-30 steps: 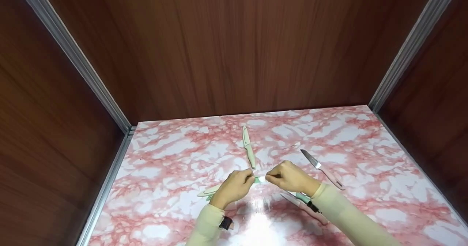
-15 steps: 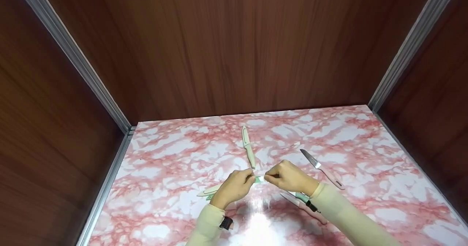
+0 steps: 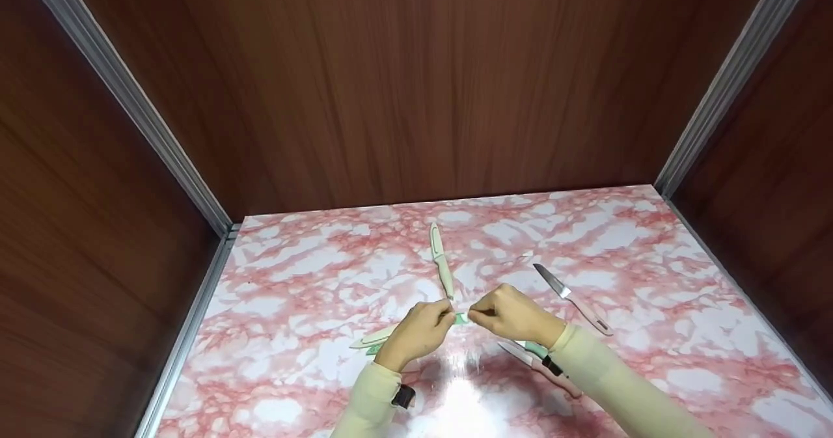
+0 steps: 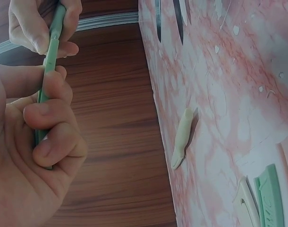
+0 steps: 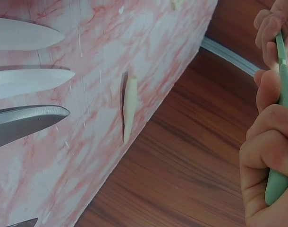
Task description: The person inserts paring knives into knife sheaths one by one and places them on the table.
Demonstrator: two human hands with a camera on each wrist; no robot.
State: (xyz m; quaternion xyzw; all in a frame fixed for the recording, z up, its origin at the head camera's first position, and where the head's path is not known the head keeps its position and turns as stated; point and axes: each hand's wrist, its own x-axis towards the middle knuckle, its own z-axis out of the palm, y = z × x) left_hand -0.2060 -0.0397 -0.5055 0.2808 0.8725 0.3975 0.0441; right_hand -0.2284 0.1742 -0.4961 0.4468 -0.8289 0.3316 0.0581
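Note:
My left hand (image 3: 420,330) grips a slim green knife sheath (image 4: 50,61), its fingers curled round it. Facing it, my right hand (image 3: 514,314) holds a green knife handle (image 5: 277,187) along its curled fingers. Sheath and handle meet end to end in line between the two hands, raised above the table in the wrist views. No blade shows at the joint. In the head view only a small green part (image 3: 461,318) is visible between the fingertips.
Beyond the hands lies a cream knife (image 3: 444,269). A pink-handled knife (image 3: 589,314) with bare blade is at right; another pink-handled knife (image 3: 556,381) and a green-handled one (image 3: 535,349) lie below my right wrist. Cream (image 4: 248,205) and green (image 4: 271,196) sheaths lie by my left hand.
My right hand has shifted slightly left, narrowing the gap between the hands. My left hand stays nearly still, and the knives on the table have not moved.

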